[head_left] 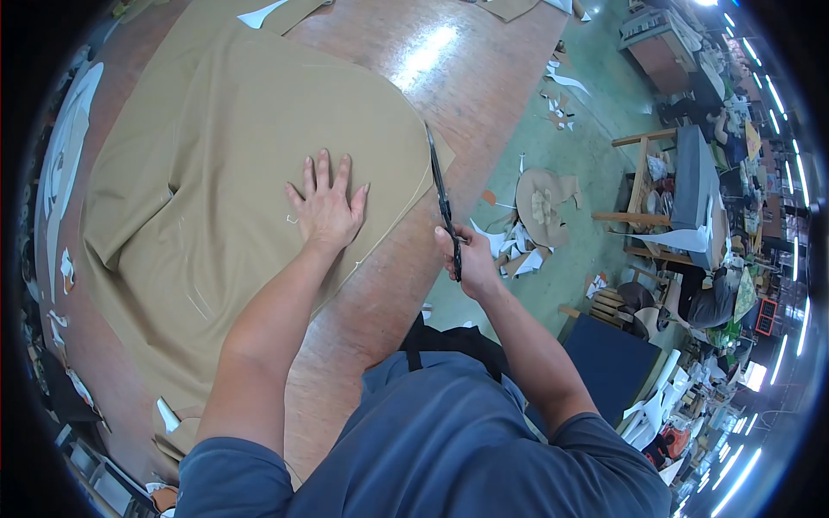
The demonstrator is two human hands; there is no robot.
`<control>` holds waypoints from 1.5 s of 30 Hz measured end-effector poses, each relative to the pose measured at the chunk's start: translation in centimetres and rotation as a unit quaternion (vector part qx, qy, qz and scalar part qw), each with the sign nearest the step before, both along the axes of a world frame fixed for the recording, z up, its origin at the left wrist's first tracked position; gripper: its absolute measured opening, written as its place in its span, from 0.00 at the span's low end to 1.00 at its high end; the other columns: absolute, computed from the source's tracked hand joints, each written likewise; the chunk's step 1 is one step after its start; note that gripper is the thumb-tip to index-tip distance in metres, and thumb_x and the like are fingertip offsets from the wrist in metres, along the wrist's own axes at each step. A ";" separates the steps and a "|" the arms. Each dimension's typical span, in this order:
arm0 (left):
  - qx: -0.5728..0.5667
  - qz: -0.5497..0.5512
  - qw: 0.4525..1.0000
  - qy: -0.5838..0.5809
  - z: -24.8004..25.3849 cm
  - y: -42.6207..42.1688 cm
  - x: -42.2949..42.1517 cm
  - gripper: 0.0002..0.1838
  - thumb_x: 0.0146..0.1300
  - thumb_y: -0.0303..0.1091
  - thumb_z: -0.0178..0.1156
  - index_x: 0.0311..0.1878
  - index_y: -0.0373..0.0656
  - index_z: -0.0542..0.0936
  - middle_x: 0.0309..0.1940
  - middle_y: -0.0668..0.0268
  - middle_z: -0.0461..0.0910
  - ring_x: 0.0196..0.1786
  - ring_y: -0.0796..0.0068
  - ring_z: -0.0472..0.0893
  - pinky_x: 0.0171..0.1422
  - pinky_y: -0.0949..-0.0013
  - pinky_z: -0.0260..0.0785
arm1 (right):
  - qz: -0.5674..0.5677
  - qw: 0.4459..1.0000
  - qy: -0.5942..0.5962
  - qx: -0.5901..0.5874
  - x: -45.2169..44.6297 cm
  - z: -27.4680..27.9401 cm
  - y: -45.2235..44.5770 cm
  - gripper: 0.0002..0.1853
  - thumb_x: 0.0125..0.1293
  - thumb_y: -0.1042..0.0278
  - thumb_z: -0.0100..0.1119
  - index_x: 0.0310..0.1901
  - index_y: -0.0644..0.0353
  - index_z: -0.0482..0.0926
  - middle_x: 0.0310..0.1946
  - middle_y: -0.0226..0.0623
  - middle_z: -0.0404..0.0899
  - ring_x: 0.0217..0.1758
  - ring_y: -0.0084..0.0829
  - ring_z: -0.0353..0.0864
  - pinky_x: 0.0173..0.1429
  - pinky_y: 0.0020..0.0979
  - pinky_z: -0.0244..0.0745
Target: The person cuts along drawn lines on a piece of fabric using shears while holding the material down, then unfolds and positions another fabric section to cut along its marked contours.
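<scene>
A large tan sheet of fabric or leather [250, 112] with a rounded right edge lies over the table, wrinkled on its left side. My left hand [328, 207] rests flat on it, fingers spread. In my right hand [473, 263] is a pair of long dark scissors [441, 186], gripped by the handles just off the table's edge. Its blades run along the curved edge of the sheet, where a small tan offcut [444, 154] shows beyond them. Whether the blades are parted I cannot tell.
The reddish wooden table [371, 298] ends at the right, above a green floor [484, 311]. Tan and white scraps [522, 246] lie on the floor there. A bench with wooden legs [643, 177] and a dark blue panel [609, 354] stand further right.
</scene>
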State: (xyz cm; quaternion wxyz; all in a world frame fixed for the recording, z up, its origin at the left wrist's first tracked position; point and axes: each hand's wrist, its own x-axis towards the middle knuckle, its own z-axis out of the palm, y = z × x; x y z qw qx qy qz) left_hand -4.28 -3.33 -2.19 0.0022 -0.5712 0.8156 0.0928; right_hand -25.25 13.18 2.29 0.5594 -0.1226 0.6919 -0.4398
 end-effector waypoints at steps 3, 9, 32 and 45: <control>0.000 0.001 1.000 0.001 0.0 -0.1 0.0 0.38 0.79 0.63 0.50 0.87 0.62 0.63 0.90 0.59 0.53 0.91 0.48 0.49 0.86 0.20 0.41 | -0.006 1.000 -0.003 -0.004 0.0 0.0 0.1 0.36 0.68 0.49 0.80 0.62 0.75 0.78 0.23 0.20 0.71 0.19 0.14 0.67 0.20 0.23 0.61; 0.012 0.003 1.000 -0.005 0.3 -0.1 -0.1 0.38 0.80 0.64 0.49 0.87 0.62 0.62 0.90 0.59 0.51 0.91 0.49 0.48 0.86 0.21 0.41 | 0.002 1.000 -0.004 0.003 -0.4 0.2 0.2 0.37 0.68 0.49 0.80 0.62 0.75 0.78 0.23 0.21 0.71 0.19 0.15 0.67 0.20 0.24 0.61; 0.012 0.003 1.000 -0.017 0.4 0.0 -0.1 0.38 0.80 0.65 0.48 0.87 0.63 0.61 0.90 0.60 0.52 0.91 0.49 0.48 0.87 0.22 0.42 | 0.063 0.997 0.037 0.025 -3.0 0.2 -0.5 0.40 0.66 0.47 0.81 0.64 0.75 0.77 0.26 0.27 0.78 0.21 0.17 0.70 0.22 0.24 0.63; 0.011 0.003 1.000 -0.009 0.3 0.0 -0.1 0.38 0.80 0.65 0.48 0.87 0.62 0.62 0.90 0.59 0.52 0.91 0.50 0.48 0.87 0.22 0.40 | 0.055 0.998 0.035 0.019 -2.8 0.8 -0.8 0.37 0.66 0.48 0.81 0.60 0.74 0.79 0.27 0.31 0.82 0.19 0.16 0.70 0.20 0.24 0.63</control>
